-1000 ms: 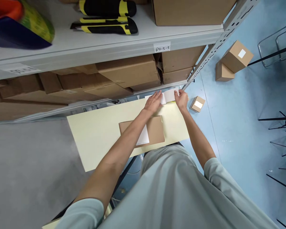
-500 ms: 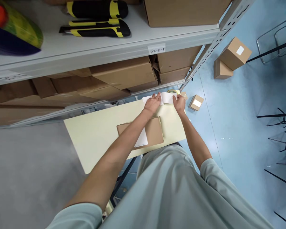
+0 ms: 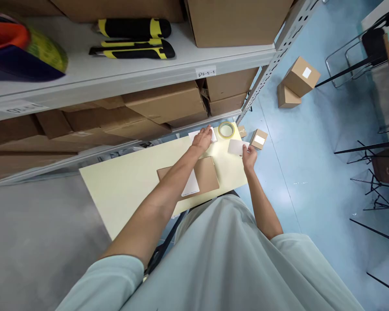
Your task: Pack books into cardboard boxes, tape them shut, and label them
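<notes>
My left hand [image 3: 202, 139] lies with fingers stretched out on a stack of white labels [image 3: 214, 138] at the table's far edge. Pinched in my right hand [image 3: 249, 157] is a white label [image 3: 236, 147], held above the table's right edge. A roll of tape [image 3: 220, 134] lies flat between the stack and that label. Nearer my body, a flat cardboard box [image 3: 209, 175] rests on the pale yellow table [image 3: 123, 185]. A white label [image 3: 192, 185] is on its top, partly covered by my left forearm.
A metal shelf [image 3: 142, 82] with cardboard boxes [image 3: 165, 101] stands beyond the table. Utility knives [image 3: 134, 49] lie on its upper level. On the blue floor to the right are a small labelled box [image 3: 258, 139] and two stacked boxes [image 3: 301, 77].
My right hand has drawn a white label away from the stack, to the right and towards me. The tape roll is now uncovered. My left hand stays on the stack.
</notes>
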The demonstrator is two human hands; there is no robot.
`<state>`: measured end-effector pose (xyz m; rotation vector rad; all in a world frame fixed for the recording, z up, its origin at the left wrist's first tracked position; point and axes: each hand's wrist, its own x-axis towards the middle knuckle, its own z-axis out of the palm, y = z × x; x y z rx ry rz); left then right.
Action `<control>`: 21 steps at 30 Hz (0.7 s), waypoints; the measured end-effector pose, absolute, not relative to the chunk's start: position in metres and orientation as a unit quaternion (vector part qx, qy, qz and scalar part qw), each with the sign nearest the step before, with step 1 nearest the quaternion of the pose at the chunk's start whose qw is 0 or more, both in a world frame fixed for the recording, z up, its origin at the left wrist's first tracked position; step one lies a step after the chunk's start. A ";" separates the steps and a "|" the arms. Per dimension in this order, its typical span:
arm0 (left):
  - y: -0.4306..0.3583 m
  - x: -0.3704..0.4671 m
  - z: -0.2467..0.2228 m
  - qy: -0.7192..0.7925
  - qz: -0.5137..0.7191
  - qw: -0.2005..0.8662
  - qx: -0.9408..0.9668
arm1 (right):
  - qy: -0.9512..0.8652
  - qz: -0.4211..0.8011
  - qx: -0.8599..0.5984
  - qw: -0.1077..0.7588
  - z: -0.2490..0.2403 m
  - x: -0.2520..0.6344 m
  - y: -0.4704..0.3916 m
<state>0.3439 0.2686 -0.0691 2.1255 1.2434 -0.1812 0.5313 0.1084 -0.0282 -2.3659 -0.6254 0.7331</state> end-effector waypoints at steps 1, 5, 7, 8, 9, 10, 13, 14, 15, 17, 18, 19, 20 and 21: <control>0.267 0.342 -0.061 0.486 -0.037 0.350 0.800 | -0.240 0.281 -0.875 0.313 -0.019 0.528 0.099; 0.233 0.322 -0.013 0.528 0.163 0.449 0.702 | -0.315 0.253 -0.840 0.363 0.024 0.499 0.065; 0.197 0.301 0.015 0.515 0.193 0.483 0.681 | -0.380 0.225 -0.823 0.358 0.046 0.474 0.051; 0.177 0.288 0.029 0.496 0.220 0.555 0.630 | -0.420 0.215 -0.810 0.349 0.055 0.460 0.045; 0.155 0.274 0.042 0.483 0.241 0.628 0.561 | -0.465 0.207 -0.793 0.335 0.064 0.445 0.041; 0.134 0.259 0.054 0.480 0.253 0.688 0.481 | -0.513 0.202 -0.773 0.313 0.071 0.429 0.037; 0.083 0.215 0.080 0.487 0.294 0.766 0.298 | -0.653 0.219 -0.689 0.228 0.085 0.384 0.028; 0.070 0.202 0.085 0.493 0.314 0.767 0.265 | -0.689 0.232 -0.657 0.199 0.087 0.371 0.025; 0.061 0.189 0.089 0.500 0.334 0.760 0.244 | -0.717 0.245 -0.628 0.176 0.088 0.358 0.023; 0.047 0.167 0.091 0.519 0.362 0.740 0.226 | -0.757 0.263 -0.580 0.147 0.088 0.337 0.018; 0.042 0.158 0.091 0.528 0.368 0.731 0.226 | -0.770 0.267 -0.562 0.141 0.088 0.330 0.016; 0.038 0.149 0.089 0.534 0.368 0.725 0.232 | -0.779 0.267 -0.549 0.140 0.088 0.323 0.015; 0.035 0.141 0.088 0.539 0.364 0.720 0.243 | -0.785 0.263 -0.542 0.146 0.088 0.319 0.015; 0.033 0.133 0.086 0.541 0.356 0.715 0.262 | -0.787 0.254 -0.540 0.159 0.089 0.317 0.016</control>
